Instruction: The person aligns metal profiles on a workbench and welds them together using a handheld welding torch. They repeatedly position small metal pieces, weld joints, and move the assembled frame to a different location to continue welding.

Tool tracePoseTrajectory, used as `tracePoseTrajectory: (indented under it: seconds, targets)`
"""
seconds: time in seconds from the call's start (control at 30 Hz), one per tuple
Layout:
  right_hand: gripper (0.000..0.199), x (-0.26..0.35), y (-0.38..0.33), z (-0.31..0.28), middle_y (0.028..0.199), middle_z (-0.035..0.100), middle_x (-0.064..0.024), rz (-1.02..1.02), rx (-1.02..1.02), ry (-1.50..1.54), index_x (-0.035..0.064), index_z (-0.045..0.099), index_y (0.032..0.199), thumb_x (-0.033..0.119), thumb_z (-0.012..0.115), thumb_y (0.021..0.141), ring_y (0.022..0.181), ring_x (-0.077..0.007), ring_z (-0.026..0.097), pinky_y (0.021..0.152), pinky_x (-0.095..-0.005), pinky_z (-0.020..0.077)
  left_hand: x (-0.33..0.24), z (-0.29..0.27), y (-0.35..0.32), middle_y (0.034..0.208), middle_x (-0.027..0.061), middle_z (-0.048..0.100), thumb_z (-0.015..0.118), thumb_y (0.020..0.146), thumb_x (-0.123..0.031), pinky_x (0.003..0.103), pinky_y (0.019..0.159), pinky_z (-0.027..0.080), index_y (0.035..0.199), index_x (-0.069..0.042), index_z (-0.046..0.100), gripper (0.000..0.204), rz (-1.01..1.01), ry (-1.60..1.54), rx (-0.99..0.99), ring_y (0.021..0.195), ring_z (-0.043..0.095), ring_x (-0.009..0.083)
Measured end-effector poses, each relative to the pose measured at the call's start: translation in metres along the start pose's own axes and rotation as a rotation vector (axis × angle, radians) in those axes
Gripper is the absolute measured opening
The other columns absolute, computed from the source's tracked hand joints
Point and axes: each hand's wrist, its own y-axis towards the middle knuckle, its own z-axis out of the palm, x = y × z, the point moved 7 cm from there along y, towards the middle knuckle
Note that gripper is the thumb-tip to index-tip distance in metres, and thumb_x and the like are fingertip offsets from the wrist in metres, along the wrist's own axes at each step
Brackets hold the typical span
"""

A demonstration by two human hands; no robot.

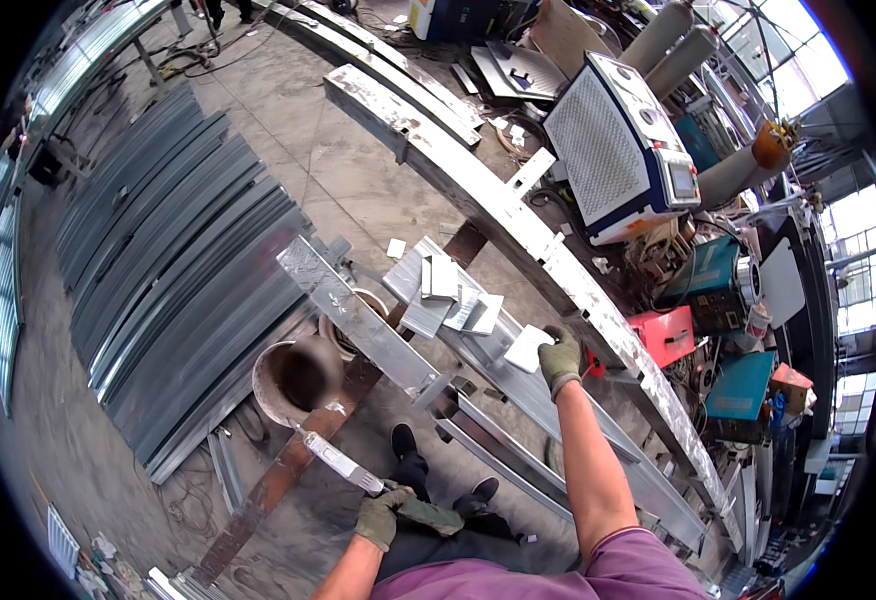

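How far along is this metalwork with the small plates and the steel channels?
Early, it seems. Done: several small metal plates lie piled on the steel channels. In hand: the gloved right hand holds one plate on the channels, while the gloved left hand grips a long white tool, not yet at the plate. Left: the piled plates, apparently.

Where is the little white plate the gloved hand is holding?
In the head view, right of centre: the right hand holds the small white plate over the long metal beams, beside the stacked plates.
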Motion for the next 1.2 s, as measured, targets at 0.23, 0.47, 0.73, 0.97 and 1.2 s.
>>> tracePoseTrajectory:
  seconds: [0.23, 0.47, 0.73, 0.97, 1.2]
  targets:
    - [0.055, -0.096, -0.007, -0.006, 0.126, 0.076, -0.0234, 0.037, 0.028, -0.246, 0.0113, 0.074, 0.137, 0.023, 0.072, 0.084, 0.119, -0.0341, 0.073, 0.104, -0.0409, 0.0552, 0.001, 0.01, 0.004, 0.094, 0.0196, 0.075, 0.065, 0.088, 0.009, 0.044, 0.091, 0.06, 0.1, -0.002, 0.065, 0.016, -0.037, 0.017, 0.032, 0.091, 0.074, 0.0329]
    - [0.057, -0.03, -0.018, -0.028, 0.127, 0.076, -0.0228, 0.077, 0.081, -0.526, 0.0085, 0.074, 0.134, 0.043, 0.072, 0.089, 0.124, -0.0384, 0.07, 0.107, -0.0471, 0.0532, -0.002, 0.002, 0.003, 0.094, 0.0194, 0.075, 0.065, 0.089, 0.009, 0.045, 0.092, 0.06, 0.1, -0.001, 0.065, 0.015, -0.012, 0.047, 0.022, 0.092, 0.074, 0.0332]
    - [0.051, 0.057, 0.008, 0.082, 0.091, 0.077, -0.0123, 0.037, 0.3, -0.016, -0.0044, 0.075, 0.119, 0.036, 0.079, 0.089, 0.075, -0.0221, 0.074, 0.064, -0.0383, 0.0596, 0.009, -0.005, 0.01, 0.095, 0.0189, 0.075, 0.065, 0.09, 0.008, 0.043, 0.093, 0.059, 0.1, -0.001, 0.065, 0.014, -0.028, 0.066, 0.012, 0.094, 0.074, 0.0323]
    - [0.026, 0.056, -0.004, 0.057, 0.08, 0.072, -0.0111, 0.325, 0.524, 0.433, -0.0025, 0.073, 0.102, 0.018, 0.077, 0.087, 0.058, -0.0213, 0.067, 0.051, -0.037, 0.0565, 0.001, -0.006, 0.001, 0.094, 0.0177, 0.076, 0.068, 0.088, 0.011, 0.042, 0.09, 0.06, 0.099, -0.003, 0.065, 0.018, -0.021, 0.027, -0.026, 0.09, 0.075, 0.0307]
    - [0.032, -0.012, 0.009, -0.047, 0.083, 0.077, -0.0136, -0.076, 0.169, -0.142, 0.0012, 0.078, 0.103, 0.028, 0.078, 0.087, 0.078, -0.0249, 0.076, 0.075, -0.0425, 0.0593, 0.001, -0.007, 0.005, 0.094, 0.0176, 0.076, 0.068, 0.086, 0.012, 0.044, 0.092, 0.061, 0.1, -0.004, 0.064, 0.021, -0.022, 0.026, -0.007, 0.089, 0.075, 0.031]
